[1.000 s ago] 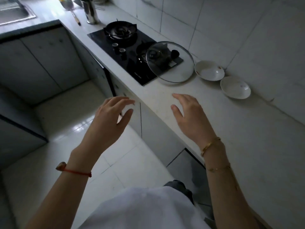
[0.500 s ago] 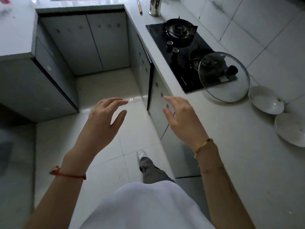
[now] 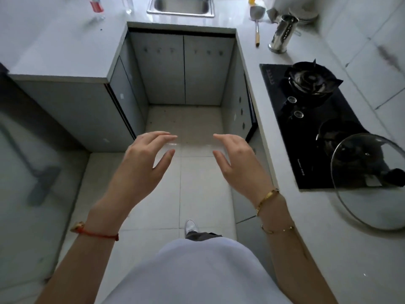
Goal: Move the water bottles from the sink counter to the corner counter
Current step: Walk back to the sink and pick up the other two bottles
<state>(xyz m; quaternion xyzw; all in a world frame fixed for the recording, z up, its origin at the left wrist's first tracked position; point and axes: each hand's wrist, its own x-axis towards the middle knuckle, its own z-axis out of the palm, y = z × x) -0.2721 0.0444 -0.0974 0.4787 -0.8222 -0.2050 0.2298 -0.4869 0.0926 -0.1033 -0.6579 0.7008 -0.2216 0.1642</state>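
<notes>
Far off at the top left, two water bottles stand on the pale counter to the left of the sink (image 3: 180, 6): a bottle with a red label (image 3: 96, 6) and, just to its right and nearer the sink, a clear bottle (image 3: 128, 5), both blurred and cut off by the top edge of the frame. Well apart from them, low in the middle of the view, both hands hang in the air above the tiled floor (image 3: 197, 183). The left hand (image 3: 144, 165) is open, its fingers loosely curled and the thumb spread, and it grips nothing; a red cord bracelet (image 3: 96, 233) circles its wrist. The right hand (image 3: 238, 163) mirrors it, palm turned inward, fingers bent and apart, also empty, with a gold bangle (image 3: 266, 199) at the wrist and a thin gold chain (image 3: 277, 230) further up the forearm. On the right counter lies a black gas stove (image 3: 311, 128), with a glass lid (image 3: 370, 181) propped partly over its near burner. Beyond the stove stand a shiny steel cup (image 3: 281, 32) and a wooden-handled spatula (image 3: 256, 23). A white shoe (image 3: 190, 226) shows on the floor below the hands.
</notes>
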